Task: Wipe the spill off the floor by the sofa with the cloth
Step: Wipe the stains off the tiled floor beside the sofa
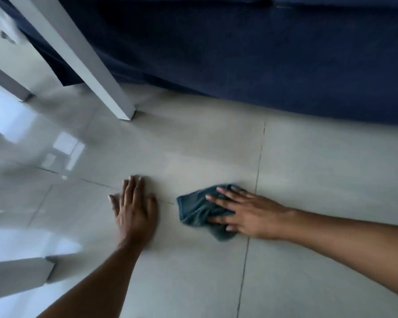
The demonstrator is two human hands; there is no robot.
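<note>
A crumpled grey-blue cloth (194, 210) lies on the pale tiled floor (319, 171), a little in front of the dark blue sofa (262, 53). My right hand (244, 213) presses flat on the cloth's right part, fingers spread and pointing left. My left hand (135, 207) rests palm down on the bare tile to the left of the cloth, holding nothing. I cannot make out a spill on the glossy tiles; the picture is slightly blurred.
White table legs stand at the upper left (97, 72), far left (7, 84) and lower left (19, 275). The sofa's base runs across the top. Dark grout lines (251, 226) cross the floor beside the cloth.
</note>
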